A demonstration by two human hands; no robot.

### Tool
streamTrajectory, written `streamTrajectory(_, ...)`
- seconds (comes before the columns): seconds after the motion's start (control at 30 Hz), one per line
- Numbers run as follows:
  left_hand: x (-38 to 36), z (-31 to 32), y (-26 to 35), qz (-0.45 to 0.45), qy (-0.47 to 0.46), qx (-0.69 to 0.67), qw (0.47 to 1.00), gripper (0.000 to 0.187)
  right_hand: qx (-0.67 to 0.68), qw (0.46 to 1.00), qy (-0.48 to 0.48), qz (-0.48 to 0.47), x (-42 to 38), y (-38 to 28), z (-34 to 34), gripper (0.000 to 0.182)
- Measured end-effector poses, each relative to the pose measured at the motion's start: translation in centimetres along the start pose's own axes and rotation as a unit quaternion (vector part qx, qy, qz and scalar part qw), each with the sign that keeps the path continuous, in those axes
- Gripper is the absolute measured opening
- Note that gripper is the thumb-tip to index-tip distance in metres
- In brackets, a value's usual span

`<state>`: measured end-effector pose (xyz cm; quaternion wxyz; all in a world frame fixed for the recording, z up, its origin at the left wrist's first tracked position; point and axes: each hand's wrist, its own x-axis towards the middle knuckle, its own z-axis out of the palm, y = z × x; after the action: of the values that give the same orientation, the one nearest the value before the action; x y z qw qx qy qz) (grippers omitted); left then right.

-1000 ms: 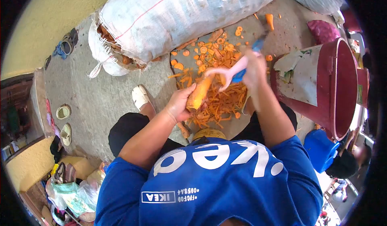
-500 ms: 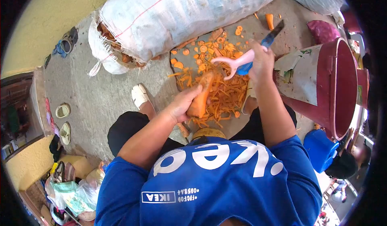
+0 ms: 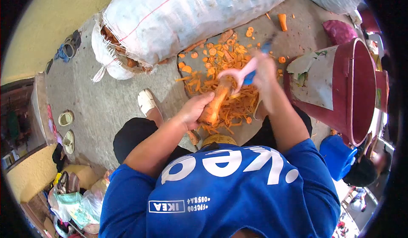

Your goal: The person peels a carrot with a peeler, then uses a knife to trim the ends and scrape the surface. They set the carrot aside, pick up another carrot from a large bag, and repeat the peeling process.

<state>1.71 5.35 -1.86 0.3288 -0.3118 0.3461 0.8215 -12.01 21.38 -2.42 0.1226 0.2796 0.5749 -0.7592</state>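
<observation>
My left hand is closed around the lower part of a thick orange carrot, which tilts up and away from me. My right hand, smeared by motion, grips a pink peeler whose forked head lies against the carrot's upper end. In the same hand is a knife with a blue handle; its dark blade is blurred beyond the fingers. Beneath both hands, carrot peelings are heaped on the ground, with cut carrot slices at the far side.
A large white woven sack of carrots lies across the front, its left end torn open. To the right, a dark red bin lies tipped beside a blue container. A carrot piece rests farther off. Sandals stand at left.
My right hand has moved slightly left and nearer me, bringing the peeler's head onto the carrot's upper end. The knife moved with it. My left hand keeps the carrot nearly in place.
</observation>
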Motion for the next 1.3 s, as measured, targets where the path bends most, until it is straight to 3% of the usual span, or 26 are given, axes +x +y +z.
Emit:
streamTrajectory(0.03, -0.1, 0.1, 0.1, 0.009, -0.003, 0.006, 1.000, 0.034, 0.022, 0.997, 0.065, -0.035, 1.3, -0.9, -0.5, 0.014)
streamTrajectory(0.13, -0.4, 0.0, 0.5, 0.014, -0.008, -0.002, 1.000, 0.035, 0.043, 0.997, 0.038, -0.050, 1.1, -1.8, -1.1, 0.013)
streamTrajectory(0.27, 0.2, -0.2, 0.8, -0.012, -0.032, -0.080, 0.996, 0.036, 0.025, 0.975, -0.217, 0.047, -5.0, 1.5, 0.9, 0.011)
streamTrajectory(0.3, 0.3, 0.0, 0.7, -0.014, -0.044, -0.098, 0.994, 0.036, -0.031, 0.973, -0.229, 0.003, -6.2, 2.1, 1.5, 0.012)
streamTrajectory(0.37, 0.0, 0.3, 0.8, -0.012, -0.007, -0.067, 0.998, 0.034, -0.062, 0.972, -0.225, 0.026, -5.2, 2.3, 1.3, 0.012)
streamTrajectory(0.43, -0.3, 0.0, 1.2, -0.008, 0.020, -0.016, 1.000, 0.033, -0.064, 0.993, -0.098, 0.026, -1.8, 2.3, 0.8, 0.012)
streamTrajectory(0.5, 0.3, -1.0, 0.5, -0.004, -0.030, -0.042, 0.999, 0.034, 0.044, 0.998, 0.026, -0.043, 1.4, 0.3, -0.5, 0.012)
streamTrajectory(0.6, -0.4, -0.2, 0.8, -0.005, -0.014, -0.049, 0.999, 0.034, 0.062, 0.995, 0.042, -0.067, 2.9, -0.9, -1.9, 0.011)
streamTrajectory(0.7, -0.6, 0.5, 1.0, -0.002, -0.004, -0.066, 0.998, 0.035, 0.000, 0.991, -0.136, 0.013, -2.1, 0.3, 0.3, 0.015)
streamTrajectory(0.77, -0.1, 0.4, 0.9, -0.012, -0.025, -0.087, 0.996, 0.037, -0.048, 0.981, -0.189, -0.013, -4.9, 1.4, 1.3, 0.013)
streamTrajectory(0.8, -0.4, 0.3, 0.9, 0.002, -0.025, -0.059, 0.998, 0.036, -0.053, 0.981, -0.188, 0.009, -3.6, 2.1, 0.7, 0.014)
streamTrajectory(0.9, -0.3, -0.4, 0.4, -0.038, 0.004, 0.008, 0.999, 0.037, 0.094, 0.995, 0.009, 0.015, 1.2, -0.5, -0.4, 0.016)
streamTrajectory(1.0, -0.3, -0.6, 0.5, -0.029, -0.008, 0.003, 1.000, 0.037, 0.097, 0.995, 0.012, -0.020, 1.8, -1.2, -1.2, 0.017)
streamTrajectory(1.1, -0.5, -0.2, 0.8, -0.026, 0.001, 0.001, 1.000, 0.037, 0.023, 0.997, -0.072, 0.028, -0.5, -0.5, -0.3, 0.016)
streamTrajectory(1.23, -0.3, -0.9, 0.8, -0.008, -0.036, -0.014, 0.999, 0.037, 0.051, 0.996, 0.023, -0.066, 2.8, -1.4, -1.9, 0.015)
streamTrajectory(1.3, -0.1, -1.2, 0.9, -0.012, -0.026, -0.052, 0.998, 0.037, 0.066, 0.997, -0.008, -0.029, 1.8, -1.2, -1.2, 0.009)
